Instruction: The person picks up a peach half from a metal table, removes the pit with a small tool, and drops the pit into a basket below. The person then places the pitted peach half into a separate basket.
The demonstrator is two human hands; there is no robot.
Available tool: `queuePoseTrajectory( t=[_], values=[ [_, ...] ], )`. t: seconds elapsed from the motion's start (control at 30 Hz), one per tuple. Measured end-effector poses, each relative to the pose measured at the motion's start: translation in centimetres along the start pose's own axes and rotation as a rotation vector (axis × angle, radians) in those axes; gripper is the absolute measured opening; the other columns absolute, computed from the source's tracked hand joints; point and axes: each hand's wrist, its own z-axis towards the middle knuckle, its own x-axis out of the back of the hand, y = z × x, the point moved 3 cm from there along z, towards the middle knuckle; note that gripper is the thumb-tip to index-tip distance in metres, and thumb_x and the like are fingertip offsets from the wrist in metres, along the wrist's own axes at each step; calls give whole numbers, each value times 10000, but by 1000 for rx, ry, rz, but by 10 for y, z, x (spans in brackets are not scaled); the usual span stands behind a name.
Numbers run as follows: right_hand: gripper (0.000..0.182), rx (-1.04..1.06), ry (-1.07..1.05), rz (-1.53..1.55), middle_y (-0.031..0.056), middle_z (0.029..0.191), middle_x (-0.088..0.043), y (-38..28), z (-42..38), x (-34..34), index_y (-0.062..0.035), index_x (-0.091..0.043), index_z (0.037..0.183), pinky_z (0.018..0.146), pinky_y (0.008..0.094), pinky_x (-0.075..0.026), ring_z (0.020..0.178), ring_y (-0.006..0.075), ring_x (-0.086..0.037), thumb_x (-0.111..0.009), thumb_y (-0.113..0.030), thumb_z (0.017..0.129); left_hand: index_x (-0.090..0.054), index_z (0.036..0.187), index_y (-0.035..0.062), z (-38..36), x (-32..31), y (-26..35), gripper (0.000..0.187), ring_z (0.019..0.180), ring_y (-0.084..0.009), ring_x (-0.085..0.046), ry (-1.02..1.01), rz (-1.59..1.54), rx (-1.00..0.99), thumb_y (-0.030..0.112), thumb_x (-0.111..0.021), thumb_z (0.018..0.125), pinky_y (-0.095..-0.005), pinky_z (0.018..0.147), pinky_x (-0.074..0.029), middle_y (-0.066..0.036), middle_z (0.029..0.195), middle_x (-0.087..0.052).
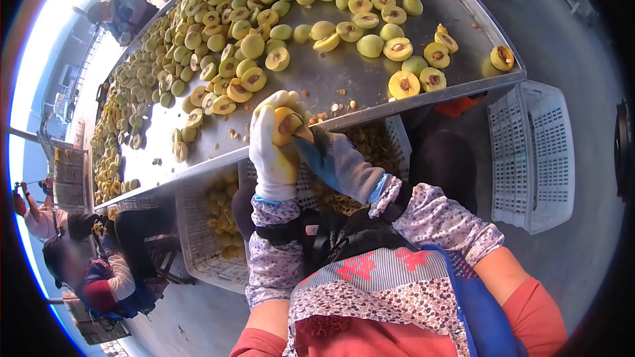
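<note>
My left hand [274, 152], in a white glove stained yellow, is closed around a yellow-green peach half [287, 123] just over the table's near edge. The cut face with its brown middle is partly covered by my fingers. My right hand [340, 164], in a blue-and-grey glove, presses its curled fingers against the fruit from the right. What those fingers grip is hidden. Many halved peaches [251, 46] lie heaped on the metal table [311, 86] beyond my hands, some with pits showing.
Below the table edge, a crate [400, 145] of cut pieces sits between my legs. Another crate of fruit [198, 244] stands to its left, and a white plastic basket [532, 158] at right. One person [99, 271] sits at left; another [122, 16] is at the far side.
</note>
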Motion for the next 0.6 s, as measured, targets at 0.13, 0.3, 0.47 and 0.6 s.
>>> queuePoseTrajectory(
  t=[0.13,0.3,0.47,0.6],
  values=[
    [489,-11,-51,131,268,895,-681,8,0,-12,-20,-667,1042,739,452,-542,954,447,-650,-537,-488,983,-611,1170,18,-4,-9,3,364,948,-229,-608,31,-163,146,338,-524,1020,-398,866,-525,-118,1072,-644],
    [499,149,-96,-65,262,913,-689,15,2,-21,-39,-665,1066,718,460,-548,937,428,-672,-496,-504,997,-617,1043,17,-4,-9,-3,316,862,-202,-611,141,-446,280,309,-497,1025,-363,791,-539,-117,984,-641],
    [367,183,-102,-105,237,941,-691,22,-1,-27,-91,-640,1111,704,451,-552,908,421,-675,-472,-406,1027,-619,983,3,-5,-12,0,320,752,-183,-618,253,-334,320,279,-465,1034,-325,691,-568,-117,915,-640],
    [275,438,-1,-158,222,930,-683,24,-3,-31,-150,-627,1147,688,440,-557,888,414,-680,-470,-344,1033,-625,969,6,-7,-7,-6,299,770,-188,-620,212,-195,199,230,-439,1036,-337,675,-572,-112,938,-626]
  ],
)
